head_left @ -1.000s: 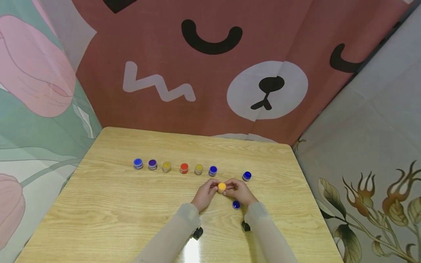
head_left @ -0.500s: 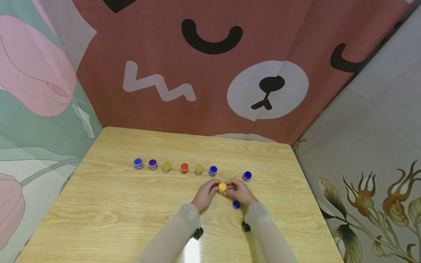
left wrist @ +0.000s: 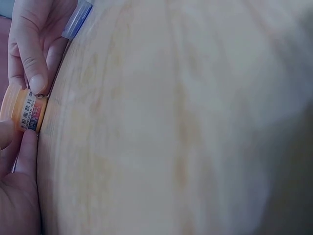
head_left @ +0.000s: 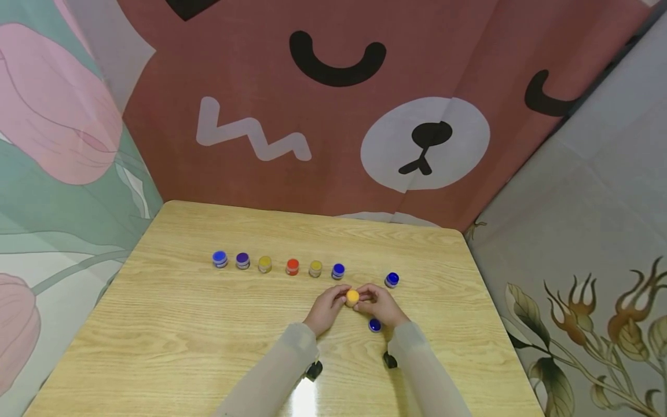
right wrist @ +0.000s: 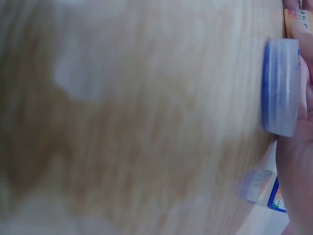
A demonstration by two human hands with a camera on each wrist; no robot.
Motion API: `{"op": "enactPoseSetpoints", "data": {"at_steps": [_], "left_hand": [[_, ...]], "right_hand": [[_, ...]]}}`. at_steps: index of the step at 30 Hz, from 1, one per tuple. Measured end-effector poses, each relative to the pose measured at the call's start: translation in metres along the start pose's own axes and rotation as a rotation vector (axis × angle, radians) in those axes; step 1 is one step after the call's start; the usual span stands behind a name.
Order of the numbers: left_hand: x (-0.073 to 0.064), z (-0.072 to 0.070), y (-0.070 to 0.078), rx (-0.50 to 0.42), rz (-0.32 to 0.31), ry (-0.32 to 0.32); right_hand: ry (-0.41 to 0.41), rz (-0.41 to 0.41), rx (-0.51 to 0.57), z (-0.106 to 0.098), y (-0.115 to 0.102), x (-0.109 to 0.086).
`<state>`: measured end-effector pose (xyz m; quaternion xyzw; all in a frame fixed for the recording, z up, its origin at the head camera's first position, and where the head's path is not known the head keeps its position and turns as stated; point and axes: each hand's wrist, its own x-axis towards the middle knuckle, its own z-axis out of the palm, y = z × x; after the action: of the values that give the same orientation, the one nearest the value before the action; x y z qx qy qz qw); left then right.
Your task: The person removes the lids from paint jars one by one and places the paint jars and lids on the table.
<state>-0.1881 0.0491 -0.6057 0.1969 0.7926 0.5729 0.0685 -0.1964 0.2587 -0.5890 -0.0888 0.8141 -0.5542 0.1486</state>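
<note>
In the head view, an orange paint jar (head_left: 352, 297) stands between the two hands near the middle of the table. My left hand (head_left: 327, 310) pinches its left side with thumb and fingers. My right hand (head_left: 383, 306) has thumb and fingertips on the opposite side. A printed label on the paint jar (left wrist: 30, 110) shows between the hands in the left wrist view, with its base down at the tabletop. Just under the right palm lies a round translucent lid with blue in it, the blue lid (head_left: 374, 325); this lid (right wrist: 281, 88) stands out large in the right wrist view.
Farther back, a blue paint jar (head_left: 392, 280) stands right of the hands. A row of several paint jars runs leftward, including a red jar (head_left: 292, 267) and a purple jar (head_left: 242, 260). Patterned cloth (head_left: 333, 174) rises behind the wooden table (head_left: 182, 336).
</note>
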Motion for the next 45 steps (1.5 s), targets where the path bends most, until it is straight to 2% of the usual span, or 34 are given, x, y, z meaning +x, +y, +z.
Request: {"op": "enactPoseSetpoints", "data": {"at_steps": [4,12,19,28,31,38,42,45], "left_hand": [[-0.001,-0.001,0.001,0.042,0.006,-0.002],[-0.002,-0.001,0.003,-0.016,-0.033,-0.003],[-0.001,0.001,0.0,-0.069,-0.047,0.01],[-0.002,0.0,-0.001,0.007,-0.017,0.002],[-0.002,0.0,-0.001,0.003,-0.015,0.003],[-0.001,0.0,-0.001,-0.069,-0.042,-0.002],[-0.002,0.0,-0.001,-0.062,-0.026,-0.006],[-0.002,0.0,-0.001,-0.016,-0.008,-0.003]], "right_hand": [[-0.002,0.007,0.013,0.0,0.0,-0.001],[-0.003,-0.028,0.011,0.0,0.003,-0.002],[0.005,-0.007,0.009,0.001,0.002,-0.001],[0.006,0.014,0.013,0.001,0.001,-0.001],[0.005,0.005,0.009,0.001,0.001,-0.001],[0.014,-0.003,-0.001,0.001,0.002,0.0],[0.022,0.011,0.008,0.003,0.0,-0.001],[0.016,0.015,0.019,0.003,-0.007,-0.003]]}}
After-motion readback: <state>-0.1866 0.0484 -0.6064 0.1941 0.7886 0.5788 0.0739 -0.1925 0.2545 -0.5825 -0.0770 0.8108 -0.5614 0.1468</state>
